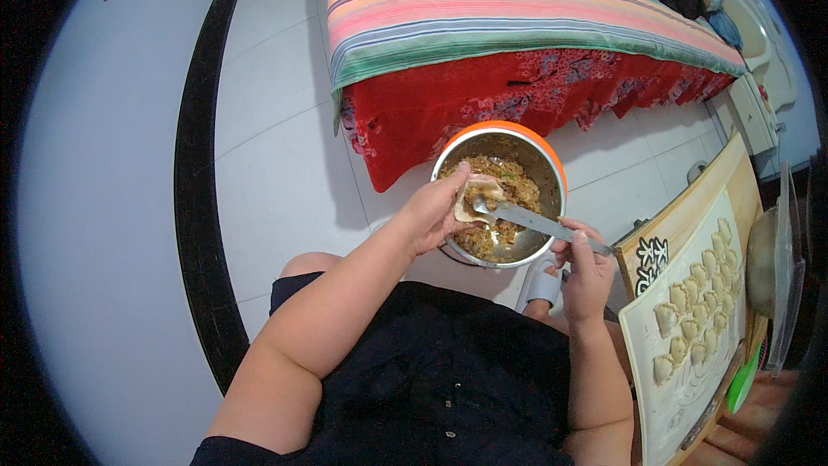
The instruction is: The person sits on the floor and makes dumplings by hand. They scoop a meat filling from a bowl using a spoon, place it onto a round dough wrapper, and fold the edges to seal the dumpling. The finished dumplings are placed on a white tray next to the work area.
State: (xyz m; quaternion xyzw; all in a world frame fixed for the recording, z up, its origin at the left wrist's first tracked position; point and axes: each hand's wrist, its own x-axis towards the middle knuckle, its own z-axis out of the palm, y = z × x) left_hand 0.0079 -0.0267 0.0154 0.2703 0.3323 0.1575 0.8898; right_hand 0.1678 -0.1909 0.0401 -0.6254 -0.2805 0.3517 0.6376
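– Which step?
– Stuffing, seemingly: left grip holds a wrapper, bowl beneath that grip; right grip clasps a utensil reaching the wrapper.
– Next?
– Probably withdrawing the utensil, then folding the wrapper.

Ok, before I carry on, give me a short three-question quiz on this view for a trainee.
1. Which hand holds the long silver metal utensil?
2. True or false: the thin pale dough wrapper lies on the white tiled floor.
3. The pale folded dumplings rest on: A) the striped bedspread; B) the white rectangular mat; C) the red patterned cloth.

Key:
1. The right hand.
2. False; the left hand holds it over the round steel-lined bowl.
3. B.
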